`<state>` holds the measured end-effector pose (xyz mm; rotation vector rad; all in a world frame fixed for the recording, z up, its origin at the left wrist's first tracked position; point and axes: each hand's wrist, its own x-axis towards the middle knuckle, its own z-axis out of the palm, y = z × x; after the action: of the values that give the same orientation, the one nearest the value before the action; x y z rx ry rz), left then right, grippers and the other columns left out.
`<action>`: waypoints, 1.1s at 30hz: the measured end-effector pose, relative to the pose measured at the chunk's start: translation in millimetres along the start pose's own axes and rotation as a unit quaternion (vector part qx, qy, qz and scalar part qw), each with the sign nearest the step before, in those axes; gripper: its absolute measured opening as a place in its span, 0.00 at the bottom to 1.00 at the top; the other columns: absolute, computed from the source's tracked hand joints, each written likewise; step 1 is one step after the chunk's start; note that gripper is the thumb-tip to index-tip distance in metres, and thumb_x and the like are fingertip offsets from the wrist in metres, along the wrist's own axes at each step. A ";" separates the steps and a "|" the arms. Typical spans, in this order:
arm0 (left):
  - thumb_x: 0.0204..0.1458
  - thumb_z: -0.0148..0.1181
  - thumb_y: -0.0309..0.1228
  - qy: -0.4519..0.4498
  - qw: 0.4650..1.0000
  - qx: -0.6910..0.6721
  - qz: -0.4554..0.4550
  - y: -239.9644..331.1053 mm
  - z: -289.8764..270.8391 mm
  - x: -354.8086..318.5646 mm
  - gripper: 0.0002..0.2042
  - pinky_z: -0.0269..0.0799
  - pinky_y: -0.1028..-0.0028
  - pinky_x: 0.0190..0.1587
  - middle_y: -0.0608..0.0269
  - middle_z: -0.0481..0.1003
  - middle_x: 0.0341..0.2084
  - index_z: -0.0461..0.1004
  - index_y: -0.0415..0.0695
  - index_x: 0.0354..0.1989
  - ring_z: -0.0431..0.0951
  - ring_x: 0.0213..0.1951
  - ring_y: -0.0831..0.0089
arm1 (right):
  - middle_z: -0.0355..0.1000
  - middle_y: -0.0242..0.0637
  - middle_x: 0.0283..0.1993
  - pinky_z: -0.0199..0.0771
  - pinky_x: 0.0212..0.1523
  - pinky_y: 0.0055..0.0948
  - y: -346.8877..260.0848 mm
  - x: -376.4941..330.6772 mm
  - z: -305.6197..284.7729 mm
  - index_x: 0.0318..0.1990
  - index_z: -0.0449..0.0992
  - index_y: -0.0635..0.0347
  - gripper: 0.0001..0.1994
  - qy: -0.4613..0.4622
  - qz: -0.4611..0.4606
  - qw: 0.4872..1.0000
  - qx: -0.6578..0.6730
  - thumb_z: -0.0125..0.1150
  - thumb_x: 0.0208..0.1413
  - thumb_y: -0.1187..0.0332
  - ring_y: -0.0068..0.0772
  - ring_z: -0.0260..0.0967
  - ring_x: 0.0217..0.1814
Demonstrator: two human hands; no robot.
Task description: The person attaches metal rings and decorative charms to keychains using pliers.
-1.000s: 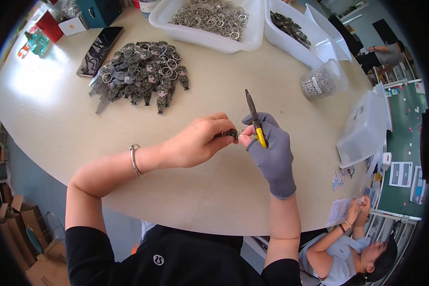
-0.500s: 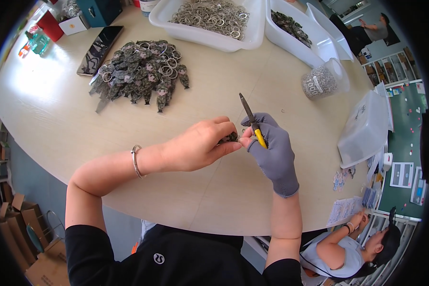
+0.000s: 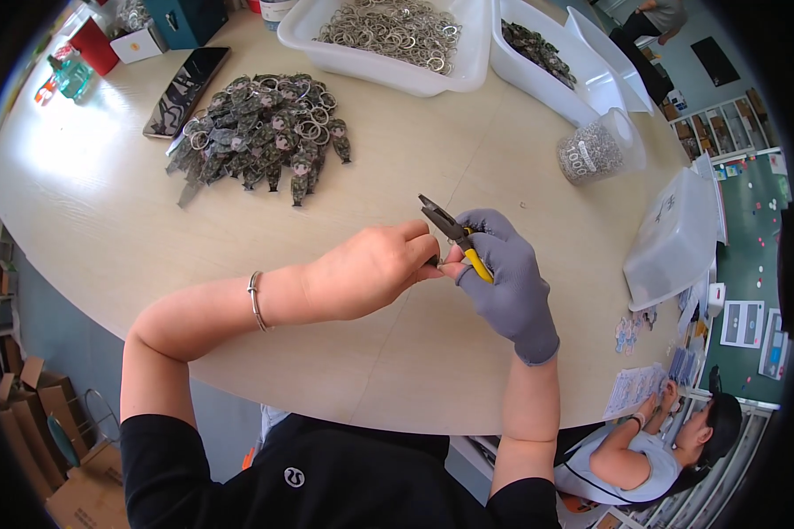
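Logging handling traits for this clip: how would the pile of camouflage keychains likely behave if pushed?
The pile of camouflage keychains would probably spread rather than slide as one block, since its pieces overlap loosely. Its metal rings might snag, as several lie crossed.

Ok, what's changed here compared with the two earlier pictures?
The pliers in the gloved right hand have tipped further left, their jaws now visibly parted. The left hand covers more of the camouflage piece. The seated co-worker has shifted posture. Neither of the person's hands visibly let go. Unchanged: the camouflage pile, ring tray and phone.
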<state>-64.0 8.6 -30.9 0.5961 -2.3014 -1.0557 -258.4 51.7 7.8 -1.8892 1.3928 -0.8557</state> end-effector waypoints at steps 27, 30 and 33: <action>0.49 0.62 0.28 0.128 0.989 0.067 0.033 -1.8 -10.7 0.0 0.05 0.70 0.63 0.27 0.60 0.70 0.24 0.74 0.42 0.32 0.73 0.26 0.58 | 0.69 0.37 0.40 0.67 0.31 0.24 -15.8 -0.2 30.7 0.29 0.72 0.65 0.03 0.144 0.055 0.987 0.034 0.61 0.51 0.77 0.25 0.66 0.28; 0.48 0.62 0.27 0.172 0.981 0.078 0.041 -8.8 -16.2 -1.1 0.04 0.69 0.64 0.25 0.61 0.71 0.23 0.75 0.42 0.30 0.74 0.25 0.60 | 0.69 0.37 0.36 0.68 0.31 0.25 -16.3 27.9 21.3 0.30 0.73 0.64 0.03 0.147 0.030 0.988 0.028 0.62 0.51 0.76 0.27 0.66 0.28; 0.48 0.62 0.26 0.225 0.974 0.027 0.011 -19.3 -15.5 2.5 0.03 0.69 0.65 0.24 0.61 0.71 0.23 0.75 0.43 0.30 0.74 0.24 0.61 | 0.71 0.41 0.33 0.69 0.34 0.31 -5.4 97.4 -10.8 0.32 0.75 0.63 0.06 0.152 0.000 0.986 -0.069 0.64 0.50 0.71 0.34 0.70 0.32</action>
<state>-52.9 -12.9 -36.8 0.7440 -1.9364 -0.7556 -241.7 -42.1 31.2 -1.9192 1.6712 -1.1090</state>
